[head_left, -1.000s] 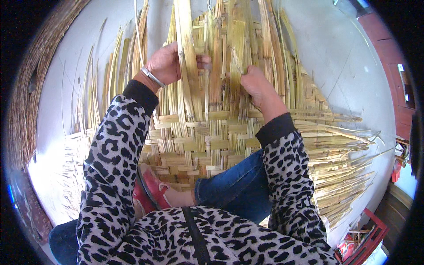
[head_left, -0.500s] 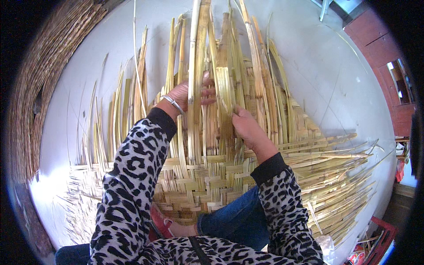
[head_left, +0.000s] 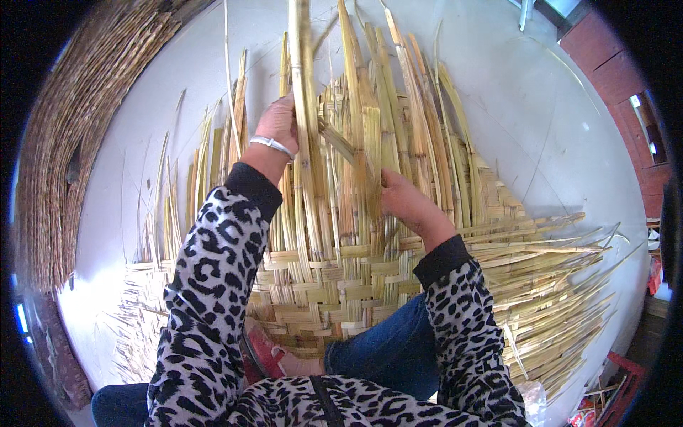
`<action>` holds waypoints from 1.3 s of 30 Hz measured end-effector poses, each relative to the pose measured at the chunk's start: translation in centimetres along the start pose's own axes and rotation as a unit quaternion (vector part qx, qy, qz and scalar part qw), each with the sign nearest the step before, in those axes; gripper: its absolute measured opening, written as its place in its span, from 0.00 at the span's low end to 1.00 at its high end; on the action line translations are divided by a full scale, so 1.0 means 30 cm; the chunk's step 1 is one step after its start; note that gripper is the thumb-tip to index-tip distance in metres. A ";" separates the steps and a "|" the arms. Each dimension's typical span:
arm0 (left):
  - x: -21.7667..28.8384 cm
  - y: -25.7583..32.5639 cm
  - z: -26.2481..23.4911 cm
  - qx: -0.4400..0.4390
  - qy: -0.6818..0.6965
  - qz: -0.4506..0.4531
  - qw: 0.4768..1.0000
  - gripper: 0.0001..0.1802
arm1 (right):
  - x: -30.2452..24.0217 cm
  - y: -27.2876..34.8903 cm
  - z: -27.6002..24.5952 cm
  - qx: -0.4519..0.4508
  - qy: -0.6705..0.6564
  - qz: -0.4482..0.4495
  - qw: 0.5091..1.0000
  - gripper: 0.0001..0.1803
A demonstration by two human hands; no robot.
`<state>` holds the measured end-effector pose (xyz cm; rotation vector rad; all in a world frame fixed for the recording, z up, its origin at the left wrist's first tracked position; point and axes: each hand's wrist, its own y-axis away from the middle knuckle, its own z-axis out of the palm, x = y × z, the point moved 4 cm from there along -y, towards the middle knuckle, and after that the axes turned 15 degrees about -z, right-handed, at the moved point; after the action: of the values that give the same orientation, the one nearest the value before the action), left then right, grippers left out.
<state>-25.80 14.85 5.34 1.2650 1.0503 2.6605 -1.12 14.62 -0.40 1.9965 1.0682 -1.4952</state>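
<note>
Both my grips work among the raised strips of a half-woven mat.

Largest is the pale floor, opening wide at 2 o'clock between the mat's slanting edge and a reddish cabinet; a narrower stretch of it separates the mat from the brown layered stack at 10. The woven mat lies from the middle down to 6 o'clock, its loose edge splaying toward 4, its upright strips fanning from 11 to 1. My left grip, toward 11, touches the raised strips, which hide its fingers; I cannot tell how tightly it closes. My right grip, near the centre toward 3, pinches a broad pale strip.
</note>
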 end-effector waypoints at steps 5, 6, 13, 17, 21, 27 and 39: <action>0.042 0.208 -0.087 -0.007 -0.028 0.093 0.995 0.09 | -0.006 0.012 -0.025 -0.080 -0.047 0.086 0.992 0.19; 0.036 0.259 -0.112 0.016 -0.062 0.103 0.993 0.08 | -0.034 0.006 -0.040 -0.074 0.065 0.038 0.994 0.20; -0.073 0.548 -0.221 0.021 -0.141 0.081 0.986 0.10 | -0.109 0.022 -0.067 -0.154 0.326 0.034 0.932 0.17; -0.110 0.641 -0.264 0.107 -0.065 0.111 0.986 0.12 | -0.140 0.049 -0.090 -0.150 0.357 -0.014 0.922 0.15; -0.075 0.728 -0.242 0.102 -0.118 0.143 0.978 0.09 | -0.146 0.085 -0.133 -0.146 0.365 0.021 0.919 0.16; 0.011 0.816 -0.177 0.030 -0.398 0.152 0.904 0.12 | -0.132 0.095 -0.149 -0.158 0.406 0.023 0.900 0.15; -0.187 0.738 -0.686 0.275 -0.007 0.075 0.959 0.11 | -0.101 0.089 -0.171 -0.154 0.362 0.032 0.919 0.22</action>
<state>-30.53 -15.52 5.08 1.4820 1.8503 2.5413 3.72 15.68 3.85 2.3556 1.3817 -0.4754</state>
